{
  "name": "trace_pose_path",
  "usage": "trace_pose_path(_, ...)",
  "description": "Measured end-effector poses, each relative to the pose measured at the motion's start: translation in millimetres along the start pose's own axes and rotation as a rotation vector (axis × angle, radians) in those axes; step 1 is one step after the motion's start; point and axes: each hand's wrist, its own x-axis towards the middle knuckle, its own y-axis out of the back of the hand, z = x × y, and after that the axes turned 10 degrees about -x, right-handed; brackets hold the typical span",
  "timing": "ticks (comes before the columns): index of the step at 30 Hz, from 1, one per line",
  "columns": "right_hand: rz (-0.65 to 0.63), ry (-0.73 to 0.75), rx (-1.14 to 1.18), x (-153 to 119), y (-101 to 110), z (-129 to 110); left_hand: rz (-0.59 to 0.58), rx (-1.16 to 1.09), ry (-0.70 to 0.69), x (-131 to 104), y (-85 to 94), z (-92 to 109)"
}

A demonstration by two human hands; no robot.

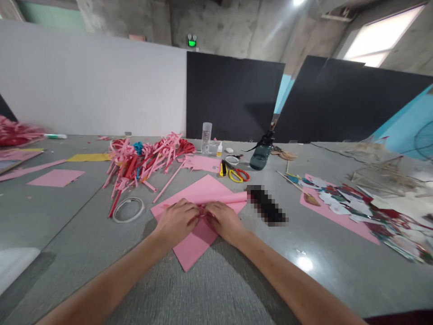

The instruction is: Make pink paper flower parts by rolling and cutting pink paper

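Observation:
A sheet of pink paper (198,246) lies turned like a diamond on the table. Its far part forms a loose roll (233,197) running left to right across it. My left hand (179,219) presses on this roll with bent fingers, its fingertips close to the middle. From the right, my right hand (223,221) grips the same roll, fingers curled and thumb tucked in. The two hands almost meet, and a small reddish-pink bit of paper shows between them. What lies under the fingers is hidden.
Beyond the sheet are scissors (238,175), a yellow-black cutter (223,168), a glue bottle (219,149) and a dark bottle (262,155). Bundled paper strips (145,158) and a tape ring (128,210) lie left. Paper cutouts (352,203) cover the right; a blurred black object (267,205) sits nearer.

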Motion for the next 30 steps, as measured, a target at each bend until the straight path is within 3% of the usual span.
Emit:
trace_pose_path(4,0.01,0.003,-0.007,-0.4,-2.7,1.6,0.034,-0.068,-0.013,-0.8,-3.5,-2.1)
trace_pose_path(8,0.031,0.013,0.023,-1.4,-5.7,3.2,-0.007,-0.045,0.071,-3.1,-9.0,-3.0)
trace_pose_path(18,-0.087,-0.019,0.104,-1.4,0.6,-0.8,-0.036,0.062,0.175,-8.9,-7.2,-10.4)
trace_pose_path(30,-0.185,0.049,0.168,1.0,20.3,-12.8,0.065,0.137,0.366,-6.8,14.4,-50.6)
